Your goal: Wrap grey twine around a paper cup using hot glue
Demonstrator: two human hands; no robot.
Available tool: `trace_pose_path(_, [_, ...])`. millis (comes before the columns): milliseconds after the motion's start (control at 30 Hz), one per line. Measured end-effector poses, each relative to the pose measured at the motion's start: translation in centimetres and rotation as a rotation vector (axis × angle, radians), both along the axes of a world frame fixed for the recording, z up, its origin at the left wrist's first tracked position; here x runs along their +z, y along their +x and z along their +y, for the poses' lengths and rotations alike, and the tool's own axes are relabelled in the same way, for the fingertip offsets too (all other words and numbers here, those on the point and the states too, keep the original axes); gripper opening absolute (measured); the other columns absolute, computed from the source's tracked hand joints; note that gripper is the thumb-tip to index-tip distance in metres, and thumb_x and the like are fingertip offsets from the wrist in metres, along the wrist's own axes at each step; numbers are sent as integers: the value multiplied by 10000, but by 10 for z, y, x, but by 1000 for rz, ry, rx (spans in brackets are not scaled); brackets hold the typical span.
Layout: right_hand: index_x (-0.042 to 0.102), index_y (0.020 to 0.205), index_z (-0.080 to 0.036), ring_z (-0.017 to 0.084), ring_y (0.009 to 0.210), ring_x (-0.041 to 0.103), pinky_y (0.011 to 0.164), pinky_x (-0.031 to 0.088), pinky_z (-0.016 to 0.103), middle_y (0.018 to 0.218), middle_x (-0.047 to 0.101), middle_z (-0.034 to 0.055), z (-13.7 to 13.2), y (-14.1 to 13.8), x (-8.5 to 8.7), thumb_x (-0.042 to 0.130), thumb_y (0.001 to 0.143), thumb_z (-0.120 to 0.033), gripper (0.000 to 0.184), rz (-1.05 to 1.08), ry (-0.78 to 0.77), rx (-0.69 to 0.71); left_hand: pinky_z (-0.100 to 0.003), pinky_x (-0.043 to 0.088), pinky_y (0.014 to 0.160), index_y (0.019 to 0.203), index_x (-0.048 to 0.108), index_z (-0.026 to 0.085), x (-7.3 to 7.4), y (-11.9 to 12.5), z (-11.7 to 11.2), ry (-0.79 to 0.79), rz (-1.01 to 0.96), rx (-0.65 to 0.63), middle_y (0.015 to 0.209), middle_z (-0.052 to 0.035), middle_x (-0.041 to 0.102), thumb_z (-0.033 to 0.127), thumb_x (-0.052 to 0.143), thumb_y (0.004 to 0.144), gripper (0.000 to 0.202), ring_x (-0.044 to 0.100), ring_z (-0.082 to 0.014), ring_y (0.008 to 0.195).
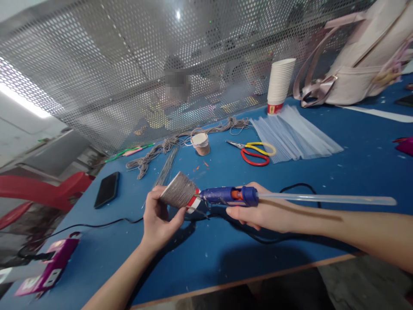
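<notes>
My left hand [158, 219] is closed around a paper cup [179, 192] mostly wrapped in grey cord, its red and white rim end pointing right. My right hand [258, 213] grips a blue glue gun [230, 196] with a long clear glue stick [325, 199] sticking out behind it. The gun's nozzle touches the cup near its red band. Both hands hover just above the blue table [226, 258].
On the table lie a black phone [107, 188], loose grey cord [167, 146], a small cup [200, 143], yellow and red scissors [254, 153], clear glue sticks [293, 135], stacked paper cups [280, 84], a pink bag [361, 60]. A black cable [97, 224] runs to a power strip [48, 271].
</notes>
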State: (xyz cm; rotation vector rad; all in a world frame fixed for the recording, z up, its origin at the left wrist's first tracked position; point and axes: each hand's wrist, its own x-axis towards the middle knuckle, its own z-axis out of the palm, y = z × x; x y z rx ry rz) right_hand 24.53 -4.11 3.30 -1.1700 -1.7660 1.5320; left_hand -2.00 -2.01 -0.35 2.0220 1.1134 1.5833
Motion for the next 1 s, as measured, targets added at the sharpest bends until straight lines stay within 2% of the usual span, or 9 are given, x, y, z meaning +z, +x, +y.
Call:
trace_pose_path(133, [488, 512, -177, 70, 370, 395, 410, 321, 195, 388, 419, -59, 0, 0, 0, 580, 771, -339, 319, -7, -24, -2, -256, 425, 607, 834, 470, 219, -1, 0, 1, -10, -11, -12, 800, 7, 489, 242, 800, 613, 398, 476, -132, 709])
trace_pose_path(333, [486, 580, -184, 75, 396, 410, 427, 339, 198, 417, 435, -70, -2, -1, 4, 603, 743, -298, 231, -4, -60, 22, -271, 431, 620, 835, 478, 217, -3, -2, 1, -24, -17, 6, 799, 3, 492, 252, 803, 606, 399, 484, -139, 718])
trace_pose_path(533, [486, 638, -189, 73, 417, 399, 434, 311, 199, 439, 438, -77, 0, 1, 7, 587, 763, -279, 184, -48, -46, -1, -270, 434, 607, 823, 488, 221, 1, 0, 0, -12, -20, -11, 772, 12, 488, 233, 809, 598, 392, 480, -134, 696])
trace_pose_path(800, [451, 607, -196, 68, 409, 394, 420, 289, 202, 453, 436, -77, -1, -1, 3, 592, 738, -271, 206, -18, 13, -7, -250, 409, 583, 847, 497, 222, 3, 1, 0, 21, 22, -44, 782, 12, 480, 169, 772, 612, 367, 461, -126, 684])
trace_pose_path(1000, [491, 559, -183, 62, 373, 387, 397, 310, 189, 404, 421, -77, -1, -1, 3, 599, 741, -286, 235, 14, -24, -21, -246, 400, 571, 816, 476, 216, 5, 1, 0, 11, -3, -30, 767, 16, 477, 239, 793, 618, 374, 459, -124, 685])
